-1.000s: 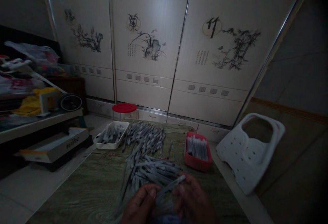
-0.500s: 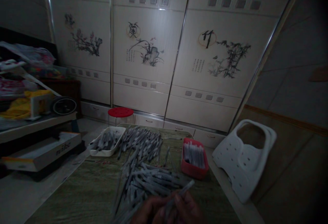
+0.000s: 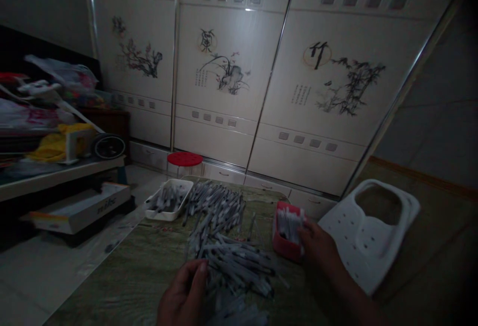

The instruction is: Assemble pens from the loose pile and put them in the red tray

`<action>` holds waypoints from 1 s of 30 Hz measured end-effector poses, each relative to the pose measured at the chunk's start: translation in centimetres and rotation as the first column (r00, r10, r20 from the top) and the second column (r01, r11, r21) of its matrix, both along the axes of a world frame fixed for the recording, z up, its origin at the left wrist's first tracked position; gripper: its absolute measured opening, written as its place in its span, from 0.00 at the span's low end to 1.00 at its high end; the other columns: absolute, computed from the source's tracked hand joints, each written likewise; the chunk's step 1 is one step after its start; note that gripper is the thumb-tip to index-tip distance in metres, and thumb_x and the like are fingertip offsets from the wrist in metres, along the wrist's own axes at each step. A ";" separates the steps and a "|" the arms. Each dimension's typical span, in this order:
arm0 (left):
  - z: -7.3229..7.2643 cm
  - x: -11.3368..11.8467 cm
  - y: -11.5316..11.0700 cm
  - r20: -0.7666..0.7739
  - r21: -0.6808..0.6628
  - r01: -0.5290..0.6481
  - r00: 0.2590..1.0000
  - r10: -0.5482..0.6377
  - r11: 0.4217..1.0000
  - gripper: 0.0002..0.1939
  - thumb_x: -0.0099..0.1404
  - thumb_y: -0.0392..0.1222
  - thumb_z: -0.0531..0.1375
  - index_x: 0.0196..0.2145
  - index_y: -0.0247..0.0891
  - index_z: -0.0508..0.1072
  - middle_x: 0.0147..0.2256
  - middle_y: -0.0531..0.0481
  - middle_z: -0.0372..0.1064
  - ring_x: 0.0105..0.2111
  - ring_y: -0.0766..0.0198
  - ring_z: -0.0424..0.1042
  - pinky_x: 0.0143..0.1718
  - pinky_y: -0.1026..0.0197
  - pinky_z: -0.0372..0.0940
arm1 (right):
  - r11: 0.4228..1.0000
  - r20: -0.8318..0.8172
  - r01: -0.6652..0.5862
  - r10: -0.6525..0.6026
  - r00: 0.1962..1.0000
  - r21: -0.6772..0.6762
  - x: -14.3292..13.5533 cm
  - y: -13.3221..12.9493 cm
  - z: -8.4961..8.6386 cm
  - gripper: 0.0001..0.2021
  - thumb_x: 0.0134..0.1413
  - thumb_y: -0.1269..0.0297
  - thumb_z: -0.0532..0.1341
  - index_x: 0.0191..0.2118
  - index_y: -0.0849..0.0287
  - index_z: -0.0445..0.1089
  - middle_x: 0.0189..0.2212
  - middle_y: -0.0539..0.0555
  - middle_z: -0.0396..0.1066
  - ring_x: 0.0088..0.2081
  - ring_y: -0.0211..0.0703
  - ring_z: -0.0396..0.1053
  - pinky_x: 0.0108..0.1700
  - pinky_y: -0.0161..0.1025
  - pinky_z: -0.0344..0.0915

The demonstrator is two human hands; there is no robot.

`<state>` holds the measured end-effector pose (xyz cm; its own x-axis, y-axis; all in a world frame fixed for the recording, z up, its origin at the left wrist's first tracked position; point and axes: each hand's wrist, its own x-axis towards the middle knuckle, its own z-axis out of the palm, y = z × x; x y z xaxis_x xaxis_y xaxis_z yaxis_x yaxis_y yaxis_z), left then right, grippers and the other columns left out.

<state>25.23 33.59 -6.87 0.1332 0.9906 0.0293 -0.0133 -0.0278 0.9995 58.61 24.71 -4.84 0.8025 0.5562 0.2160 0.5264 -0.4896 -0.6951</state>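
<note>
A: Where is the right hand [image 3: 319, 246]?
B: At the red box [image 3: 286, 248], on the right of the table [image 3: 112, 276]. Its fingers are at the box's right side, by the pens [image 3: 288, 224] standing packed inside.
A: Is it gripping one?
B: I can't tell; the fingertips are blurred against the pens.
A: And the left hand [image 3: 184, 288]?
B: Near side, just left of the near pile [image 3: 239, 261]. The fingers are curled, thumb beside forefinger. Whether they clamp anything, I can't tell.
A: Where are the other pens?
B: Most lie loose mid-table: the near pile, tangled, and a far pile [image 3: 216, 204] behind it. More sit in the white tray [image 3: 164, 215], far left, some poking over its rim.
A: Anything past the table?
B: A red stool [image 3: 184, 159] beyond the far edge, and a white plastic seat [image 3: 388, 236] to the right.
</note>
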 end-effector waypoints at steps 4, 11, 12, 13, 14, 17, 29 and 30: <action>-0.1 -0.9 1.1 0.013 -0.036 -0.018 1.000 0.019 0.999 0.24 0.57 0.65 0.64 0.37 0.41 0.79 0.33 0.49 0.79 0.40 0.49 0.75 0.45 0.56 0.65 | 0.982 0.112 0.040 -0.020 0.994 -0.182 3.6 1.9 -0.2 0.16 0.65 0.58 0.60 0.52 0.62 0.73 0.46 0.61 0.78 0.47 0.52 0.75 0.51 0.49 0.69; -1.0 -1.3 2.1 0.066 -0.119 -0.059 0.996 0.067 0.991 0.28 0.55 0.67 0.64 0.39 0.39 0.78 0.34 0.46 0.79 0.40 0.49 0.74 0.41 0.55 0.65 | 0.959 0.189 0.063 -0.010 0.982 -0.277 4.4 2.6 -1.2 0.15 0.66 0.56 0.62 0.51 0.60 0.72 0.48 0.56 0.75 0.47 0.48 0.74 0.52 0.52 0.70; -1.2 -1.4 2.2 0.072 -0.129 -0.051 0.996 0.061 0.990 0.29 0.55 0.68 0.65 0.39 0.38 0.78 0.33 0.46 0.79 0.39 0.49 0.74 0.40 0.56 0.65 | 0.962 0.191 0.060 -0.008 0.981 -0.268 4.2 2.5 -1.1 0.15 0.66 0.56 0.61 0.52 0.61 0.72 0.47 0.58 0.76 0.46 0.49 0.75 0.51 0.50 0.70; -1.3 -1.4 2.4 0.078 -0.139 -0.045 0.995 0.056 0.989 0.29 0.54 0.68 0.65 0.39 0.38 0.78 0.33 0.47 0.78 0.38 0.51 0.74 0.38 0.57 0.65 | 0.966 0.193 0.057 -0.007 0.981 -0.253 3.9 2.3 -1.0 0.16 0.66 0.56 0.60 0.52 0.61 0.71 0.46 0.59 0.76 0.45 0.49 0.75 0.49 0.49 0.70; -1.4 -1.5 2.5 0.087 -0.150 -0.039 0.995 0.052 0.988 0.30 0.54 0.68 0.65 0.39 0.38 0.78 0.33 0.47 0.78 0.37 0.52 0.74 0.37 0.58 0.64 | 0.971 0.194 0.051 -0.005 0.981 -0.233 3.4 2.1 -0.9 0.17 0.66 0.56 0.58 0.53 0.62 0.71 0.45 0.60 0.77 0.44 0.50 0.75 0.47 0.47 0.70; -1.2 -1.7 2.5 0.119 -0.179 -0.026 0.992 0.048 0.983 0.29 0.54 0.67 0.66 0.39 0.38 0.78 0.33 0.47 0.79 0.37 0.53 0.74 0.37 0.59 0.64 | 0.988 0.197 0.004 0.028 0.980 -0.157 1.2 1.1 -0.2 0.19 0.65 0.55 0.54 0.52 0.61 0.71 0.42 0.61 0.78 0.42 0.51 0.75 0.42 0.43 0.67; -1.1 -1.9 1.9 0.094 -0.171 -0.006 0.995 0.022 0.985 0.25 0.58 0.64 0.65 0.36 0.38 0.79 0.33 0.47 0.77 0.35 0.54 0.72 0.37 0.58 0.63 | 0.848 0.133 -0.465 0.507 0.852 -0.255 -12.7 -0.3 -3.9 0.08 0.62 0.65 0.55 0.37 0.54 0.72 0.36 0.52 0.75 0.39 0.45 0.74 0.41 0.38 0.65; -1.1 -2.0 1.9 0.090 -0.163 -0.001 0.996 0.016 0.987 0.24 0.58 0.64 0.65 0.37 0.38 0.79 0.33 0.47 0.77 0.36 0.53 0.72 0.37 0.58 0.63 | 0.835 0.140 -0.470 0.522 0.842 -0.285 -13.3 -0.1 -4.2 0.08 0.62 0.67 0.55 0.39 0.54 0.72 0.39 0.53 0.75 0.41 0.46 0.73 0.43 0.39 0.65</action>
